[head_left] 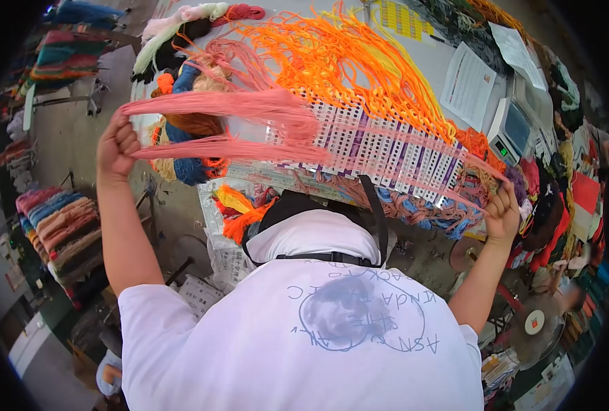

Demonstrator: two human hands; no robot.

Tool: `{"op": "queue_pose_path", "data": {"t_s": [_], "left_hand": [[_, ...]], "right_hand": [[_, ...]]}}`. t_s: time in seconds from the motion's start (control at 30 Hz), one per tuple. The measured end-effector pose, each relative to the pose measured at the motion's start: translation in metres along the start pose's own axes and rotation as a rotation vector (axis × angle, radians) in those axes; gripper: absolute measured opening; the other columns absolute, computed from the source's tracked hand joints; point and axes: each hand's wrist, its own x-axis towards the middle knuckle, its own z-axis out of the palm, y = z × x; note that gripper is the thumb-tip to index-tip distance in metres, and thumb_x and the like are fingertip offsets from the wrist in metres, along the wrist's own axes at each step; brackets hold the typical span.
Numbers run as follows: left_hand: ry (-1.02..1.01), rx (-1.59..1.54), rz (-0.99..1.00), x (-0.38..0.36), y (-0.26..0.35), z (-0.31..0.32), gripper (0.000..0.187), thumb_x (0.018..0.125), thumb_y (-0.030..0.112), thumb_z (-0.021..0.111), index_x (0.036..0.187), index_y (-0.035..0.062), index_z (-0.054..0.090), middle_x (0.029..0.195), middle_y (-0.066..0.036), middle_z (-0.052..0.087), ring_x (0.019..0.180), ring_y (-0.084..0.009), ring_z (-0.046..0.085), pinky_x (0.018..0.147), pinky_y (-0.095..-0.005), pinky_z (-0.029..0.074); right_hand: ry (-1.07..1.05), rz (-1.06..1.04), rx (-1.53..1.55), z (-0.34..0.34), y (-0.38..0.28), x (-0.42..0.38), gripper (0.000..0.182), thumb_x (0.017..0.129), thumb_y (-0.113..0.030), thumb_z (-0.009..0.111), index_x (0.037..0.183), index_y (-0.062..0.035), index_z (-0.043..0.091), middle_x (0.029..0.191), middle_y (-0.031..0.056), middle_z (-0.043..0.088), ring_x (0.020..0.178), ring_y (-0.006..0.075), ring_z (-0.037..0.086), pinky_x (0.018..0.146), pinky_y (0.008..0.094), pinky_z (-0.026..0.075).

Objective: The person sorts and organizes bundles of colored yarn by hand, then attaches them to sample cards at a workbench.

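A skein of pink thread (249, 104) is stretched out between my two hands above the table. My left hand (117, 147), at the far left, is closed in a fist around its looped end, from which two thick strands run. At the right, my right hand (501, 211) is closed on the thinner, spread-out strands at the other end. Beneath the thread lie white cards with rows of holes (386, 147). Bundles of orange thread (318, 58) lie along the cards' far edge, fanned out across the table.
A digital scale (511, 130) and a printed sheet (468, 88) are on the right. Blue and brown skeins (188, 157) hang at the table's left edge. A standing fan (534, 322) is at lower right, and a rack of folded skeins (61, 226) at left.
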Motion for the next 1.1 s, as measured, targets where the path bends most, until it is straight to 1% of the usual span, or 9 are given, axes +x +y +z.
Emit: {"op": "queue_pose_path", "data": {"t_s": [0.3,0.43,0.5,0.53,0.57,0.67,0.83,0.97,1.1], "left_hand": [[0.646,-0.259,0.309,0.064,0.117,-0.15,0.031,0.09,0.009,0.037,0.059,0.0124,0.033,0.048,0.005,0.024,0.041,-0.0083,0.02,0.043,-0.0236,0.018],[0.431,-0.344,0.296,0.096,0.141,-0.198,0.033,0.087,0.009,0.041,0.056,0.0126,0.032,0.046,0.005,0.025,0.04,-0.0081,0.022,0.044,-0.0244,0.022],[0.122,-0.207,0.221,0.106,0.087,-0.112,0.03,0.087,0.009,0.044,0.059,0.0131,0.035,0.049,0.006,0.03,0.04,-0.007,0.024,0.044,-0.0241,0.024],[0.554,-0.066,0.388,0.099,0.016,0.024,0.019,0.087,0.012,0.049,0.068,0.012,0.046,0.053,0.006,0.035,0.041,-0.0055,0.026,0.044,-0.0209,0.026],[-0.046,-0.106,0.148,0.124,-0.002,-0.04,0.008,0.086,0.017,0.055,0.081,0.0106,0.053,0.06,0.005,0.044,0.043,-0.0044,0.032,0.044,-0.0186,0.03],[0.095,0.151,-0.236,0.152,-0.153,0.042,0.045,0.08,0.017,0.062,0.122,0.0046,0.051,0.064,0.008,0.048,0.043,-0.0017,0.034,0.04,-0.017,0.027],[0.148,0.686,-0.22,0.217,-0.338,0.064,0.026,0.081,0.023,0.059,0.101,0.0083,0.066,0.074,-0.004,0.065,0.056,-0.0147,0.058,0.05,-0.0267,0.045],[0.164,1.003,-0.011,0.235,-0.374,0.053,0.026,0.076,0.019,0.055,0.088,-0.002,0.065,0.077,-0.023,0.063,0.072,-0.0342,0.063,0.067,-0.041,0.048],[0.072,1.251,-0.16,0.236,-0.363,0.065,0.023,0.077,0.018,0.055,0.081,-0.0037,0.064,0.073,-0.022,0.063,0.067,-0.0313,0.064,0.063,-0.0391,0.047]], "right_hand": [[1.143,-0.488,-0.03,-0.198,-0.164,-0.175,0.023,0.092,-0.016,0.04,0.093,-0.0024,0.058,0.049,-0.0052,0.02,0.038,0.0066,0.017,0.038,0.0233,0.015],[1.381,-0.751,-0.156,-0.18,-0.18,-0.197,0.029,0.091,-0.016,0.034,0.103,-0.0036,0.058,0.049,-0.0053,0.02,0.037,0.0057,0.018,0.035,0.0221,0.018],[1.107,-0.641,-0.5,-0.102,-0.115,-0.141,0.028,0.092,-0.015,0.035,0.105,-0.0042,0.058,0.052,-0.0079,0.021,0.038,0.0038,0.018,0.034,0.0194,0.018],[1.171,-0.589,-0.6,-0.077,-0.076,-0.102,0.028,0.091,-0.014,0.039,0.11,-0.0041,0.057,0.053,-0.0088,0.021,0.041,0.0025,0.02,0.035,0.0182,0.018],[1.127,-0.535,-0.546,-0.045,-0.024,-0.056,0.027,0.089,-0.015,0.046,0.112,-0.0037,0.056,0.056,-0.0091,0.026,0.044,0.0023,0.025,0.037,0.0172,0.021],[0.894,-0.26,-0.754,-0.045,0.12,0.051,0.029,0.087,-0.018,0.053,0.11,-0.0017,0.06,0.068,-0.0051,0.046,0.051,0.0021,0.036,0.046,0.0188,0.032],[0.594,0.089,-0.933,0.001,0.296,0.192,0.026,0.081,-0.024,0.066,0.097,-0.0033,0.067,0.071,0.0004,0.058,0.055,0.0042,0.044,0.047,0.0177,0.033],[0.522,0.025,-0.999,0.023,0.359,0.247,0.023,0.077,-0.02,0.068,0.091,-0.0016,0.068,0.07,0.0016,0.062,0.059,0.0067,0.054,0.052,0.0204,0.042],[0.512,-0.058,-1.202,0.02,0.38,0.265,0.016,0.074,-0.019,0.068,0.083,-0.0062,0.07,0.072,0.0054,0.066,0.064,0.0131,0.061,0.063,0.0269,0.047]]}}
